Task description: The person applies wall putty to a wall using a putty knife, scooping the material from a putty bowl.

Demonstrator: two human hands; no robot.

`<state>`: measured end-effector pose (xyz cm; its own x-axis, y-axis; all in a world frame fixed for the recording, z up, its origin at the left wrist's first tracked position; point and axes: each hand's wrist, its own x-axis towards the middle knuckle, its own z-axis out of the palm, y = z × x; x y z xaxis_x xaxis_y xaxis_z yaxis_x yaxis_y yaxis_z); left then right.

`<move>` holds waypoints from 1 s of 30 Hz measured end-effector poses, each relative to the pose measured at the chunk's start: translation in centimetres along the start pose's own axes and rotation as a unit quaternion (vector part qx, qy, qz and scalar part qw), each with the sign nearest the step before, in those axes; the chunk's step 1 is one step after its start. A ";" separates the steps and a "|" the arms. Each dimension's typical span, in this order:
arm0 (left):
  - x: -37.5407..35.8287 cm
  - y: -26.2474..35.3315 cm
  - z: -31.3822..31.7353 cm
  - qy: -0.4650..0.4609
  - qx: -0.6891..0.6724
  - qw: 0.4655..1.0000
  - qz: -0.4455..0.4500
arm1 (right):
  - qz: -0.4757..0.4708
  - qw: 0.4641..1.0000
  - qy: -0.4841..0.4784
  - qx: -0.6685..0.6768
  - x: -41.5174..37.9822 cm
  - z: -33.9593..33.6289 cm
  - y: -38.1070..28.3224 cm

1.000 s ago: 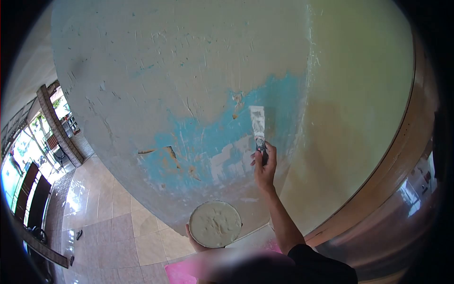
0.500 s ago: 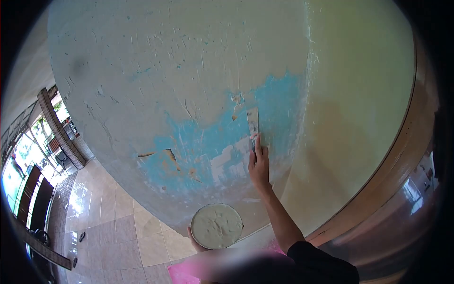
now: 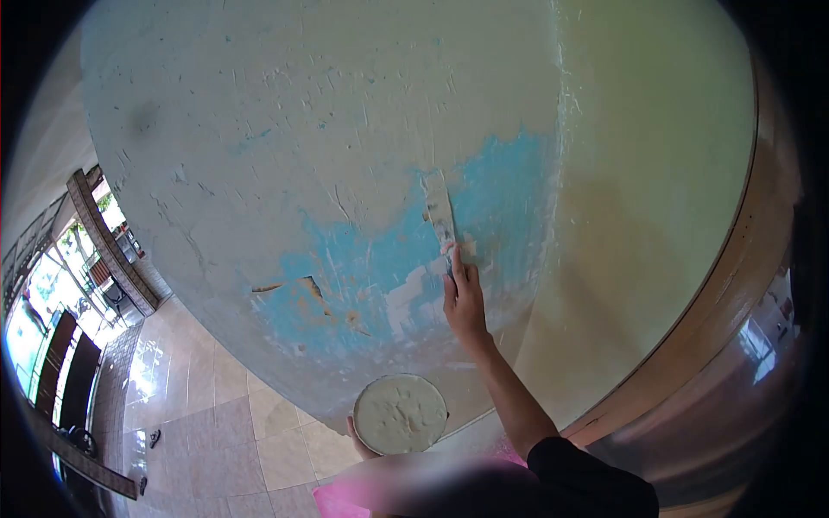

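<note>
- Two hands are at work against a wall (image 3: 328,112) covered with pale filler, where a patch of blue paint (image 3: 363,259) is exposed.
- The right hand (image 3: 464,302) is raised to the wall, fingers closed round the handle of a putty knife (image 3: 440,211), which it presses against the surface.
- The knife's blade lies flat on the wall, at the upper edge of the blue patch, coated with pale filler.
- The left hand (image 3: 358,436) is low in the view, mostly hidden beneath a round container of putty (image 3: 400,413); it grips the container from below, only fingertips showing at the rim.
- The container sits well below the knife, its top full of off-white putty.
- A tiled floor (image 3: 199,406) stretches away at lower left.
- A wooden frame (image 3: 734,285) runs along the right side.
</note>
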<state>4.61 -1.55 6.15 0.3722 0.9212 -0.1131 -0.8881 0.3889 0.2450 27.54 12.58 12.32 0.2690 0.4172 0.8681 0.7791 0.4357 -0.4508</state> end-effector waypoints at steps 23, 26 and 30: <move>-0.5 0.5 -0.4 -0.006 0.002 1.000 -0.028 | -0.024 0.999 0.029 -0.024 1.0 -1.7 -2.0; -0.8 0.5 -0.2 0.015 0.000 0.999 -0.031 | 0.004 1.000 -0.007 -0.017 2.6 -0.7 -2.1; -1.0 0.5 -0.2 -0.013 0.009 0.999 -0.030 | 0.025 0.999 -0.022 -0.025 -2.9 0.2 0.3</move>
<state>3.72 -2.30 6.22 0.4316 0.8961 -0.1034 -0.8589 0.4433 0.2564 26.83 11.66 9.62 0.2849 0.4728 0.8338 0.7928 0.3727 -0.4822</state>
